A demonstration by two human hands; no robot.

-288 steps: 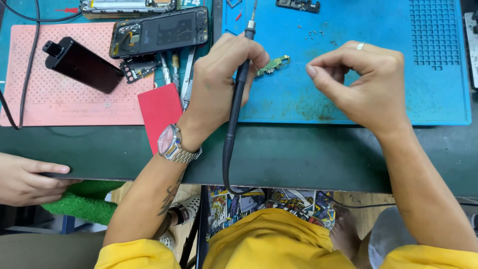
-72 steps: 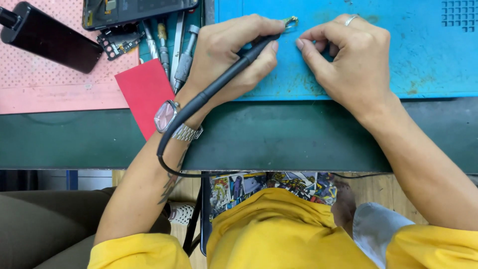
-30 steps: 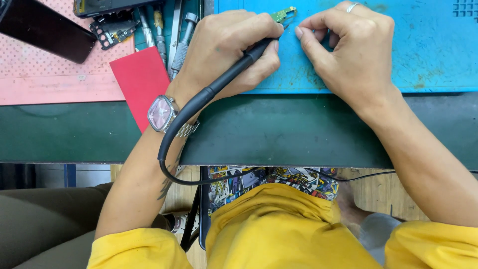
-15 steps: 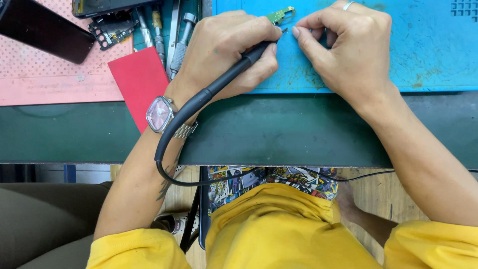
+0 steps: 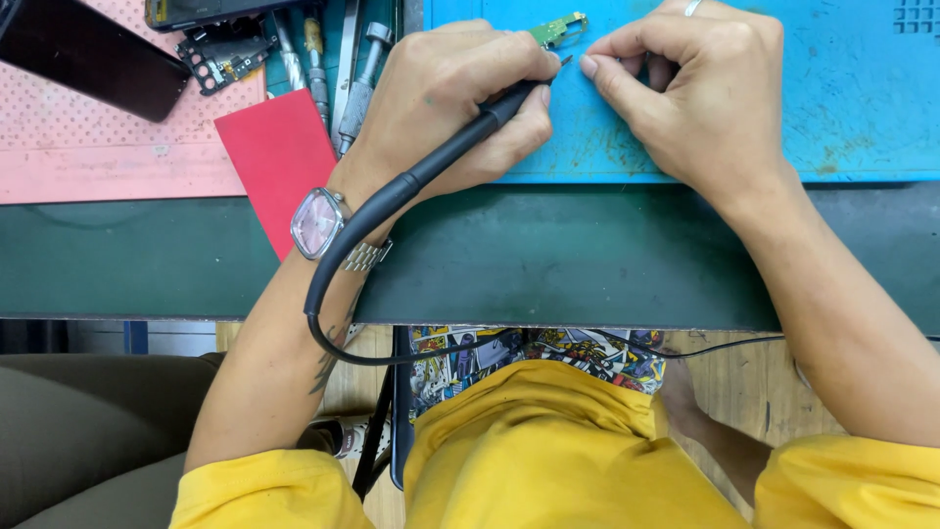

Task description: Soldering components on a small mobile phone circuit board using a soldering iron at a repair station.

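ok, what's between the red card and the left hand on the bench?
Head view: a row of metal hand tools lies between the red card and the left hand, which grips the black soldering iron.

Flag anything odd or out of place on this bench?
Mostly orderly. Red card overhangs the pink mat edge, askew. Blue mat shows brown stains. Left hand holds the corded iron at the small green board.
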